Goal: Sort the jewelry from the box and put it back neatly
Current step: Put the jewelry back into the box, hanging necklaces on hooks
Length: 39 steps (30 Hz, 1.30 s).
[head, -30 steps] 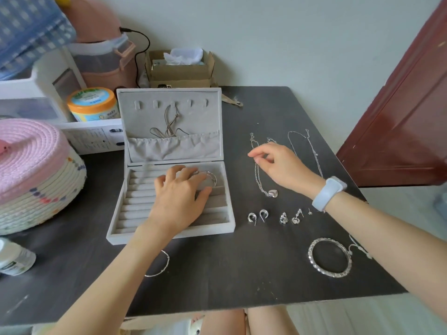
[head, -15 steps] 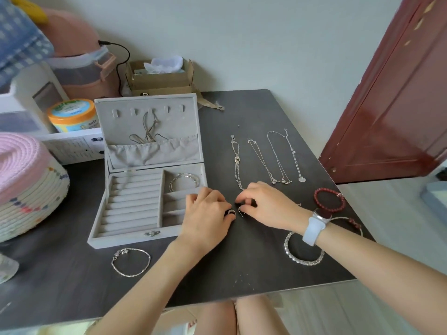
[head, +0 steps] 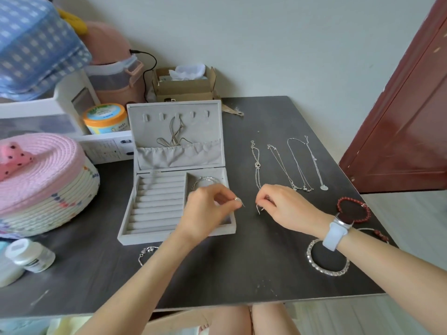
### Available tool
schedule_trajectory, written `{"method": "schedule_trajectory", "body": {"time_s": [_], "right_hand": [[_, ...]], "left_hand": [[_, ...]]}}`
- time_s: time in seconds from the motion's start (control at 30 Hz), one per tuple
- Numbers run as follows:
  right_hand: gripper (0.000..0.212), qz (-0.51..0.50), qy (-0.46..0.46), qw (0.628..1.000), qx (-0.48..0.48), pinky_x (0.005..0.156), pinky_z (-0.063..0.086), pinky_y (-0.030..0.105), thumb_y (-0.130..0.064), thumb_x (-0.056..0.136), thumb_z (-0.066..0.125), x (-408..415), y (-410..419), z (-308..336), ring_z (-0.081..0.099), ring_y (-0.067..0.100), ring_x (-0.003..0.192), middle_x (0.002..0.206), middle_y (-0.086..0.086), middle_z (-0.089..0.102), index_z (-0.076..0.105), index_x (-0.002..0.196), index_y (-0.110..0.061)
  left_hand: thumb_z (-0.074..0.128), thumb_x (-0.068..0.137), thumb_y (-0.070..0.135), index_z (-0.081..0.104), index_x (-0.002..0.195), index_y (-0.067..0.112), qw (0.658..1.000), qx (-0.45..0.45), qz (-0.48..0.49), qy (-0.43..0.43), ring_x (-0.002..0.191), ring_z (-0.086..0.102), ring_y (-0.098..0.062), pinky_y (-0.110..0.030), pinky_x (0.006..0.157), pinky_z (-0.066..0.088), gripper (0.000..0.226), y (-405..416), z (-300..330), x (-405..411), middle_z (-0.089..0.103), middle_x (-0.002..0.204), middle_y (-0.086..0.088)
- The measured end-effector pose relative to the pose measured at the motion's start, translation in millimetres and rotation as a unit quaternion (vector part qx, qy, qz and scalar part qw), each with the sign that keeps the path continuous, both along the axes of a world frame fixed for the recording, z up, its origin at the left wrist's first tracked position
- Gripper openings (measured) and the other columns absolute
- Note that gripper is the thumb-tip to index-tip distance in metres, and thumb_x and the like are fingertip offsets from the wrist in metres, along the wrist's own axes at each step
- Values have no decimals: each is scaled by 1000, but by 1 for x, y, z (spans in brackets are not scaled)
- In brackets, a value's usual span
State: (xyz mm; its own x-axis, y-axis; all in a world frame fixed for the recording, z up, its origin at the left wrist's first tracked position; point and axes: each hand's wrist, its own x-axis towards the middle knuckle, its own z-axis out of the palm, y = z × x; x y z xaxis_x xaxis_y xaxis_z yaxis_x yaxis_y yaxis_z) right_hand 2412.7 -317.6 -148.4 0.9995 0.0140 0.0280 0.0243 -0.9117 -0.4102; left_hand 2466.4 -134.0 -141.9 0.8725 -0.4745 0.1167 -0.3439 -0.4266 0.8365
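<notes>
Lifting a pair of small silver earrings, one in each hand, is the step in hand, judging by the pinches. Left hand point(head: 205, 211) is hovering over the near right corner of the jewelry box point(head: 154, 209), thumb and forefinger clamped on an earring point(head: 238, 200) whose hook is pointing toward the other hand. Right hand point(head: 287, 209) is pinching the second earring point(head: 258, 209), hook dangling just below its fingertips, above the dark table point(head: 242, 262).

Next move likely calls for carrying both earrings to the box and seating them side by side in the padded rows without letting the hooks snag; a light, steady pinch matters.

Containers:
- Jewelry box, lid open, sitting left of and under the left fingers. Lid pocket is holding a grey cord point(head: 175, 136) hung from a hook. Ring rows are lying bare. Far right compartment, just beyond the left fingertips, is holding a silver bangle point(head: 205, 181).
- Still out on the table: four chains point(head: 287, 165) beyond the right fingers; red bead bracelet point(head: 354, 210) and silver link bracelet point(head: 327, 261) near the right wrist; thin bracelet point(head: 145, 255) under the left forearm.
</notes>
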Motion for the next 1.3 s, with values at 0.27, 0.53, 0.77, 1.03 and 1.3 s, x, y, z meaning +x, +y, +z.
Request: {"method": "schedule_trajectory", "body": {"time_s": [0.27,0.53,0.77,1.03,1.3], "right_hand": [[11,-32,-48,973,225,55,39,4,-7,88,53,52,50,19,53,0,53,69,-10,54,57,87,-17],[12,-15,-53,959,277,52,42,4,-2,87,52,120,106,8,56,-8,46,65,-5,57,60,89,-10],[13,7,-89,980,175,74,45,25,-12,85,58,134,129,-5,59,14,75,85,6,71,68,94,-8],[11,20,-136,978,158,70,34,22,-8,84,59,133,129,-13,43,5,65,60,-22,42,68,87,-5],[10,37,-155,979,127,71,25,16,-5,84,58,133,131,-19,40,11,82,77,0,58,67,84,-1]], "left_hand": [[68,81,21,67,98,18,982,51,167,-77,66,55,-1,-13,66,40,17,88,11,68,67,78,2],[67,81,28,72,88,22,923,238,155,-259,78,61,-27,-29,63,39,11,94,3,104,66,82,-9],[83,60,18,73,67,18,914,223,145,-307,62,59,-28,-32,63,43,12,95,-16,109,65,61,-8],[78,67,17,73,73,15,915,198,136,-325,74,56,-29,-32,67,32,8,98,-27,109,71,74,-2],[66,69,21,74,73,19,896,210,114,-374,67,57,-27,-33,61,38,10,102,-31,110,69,65,1]]}}
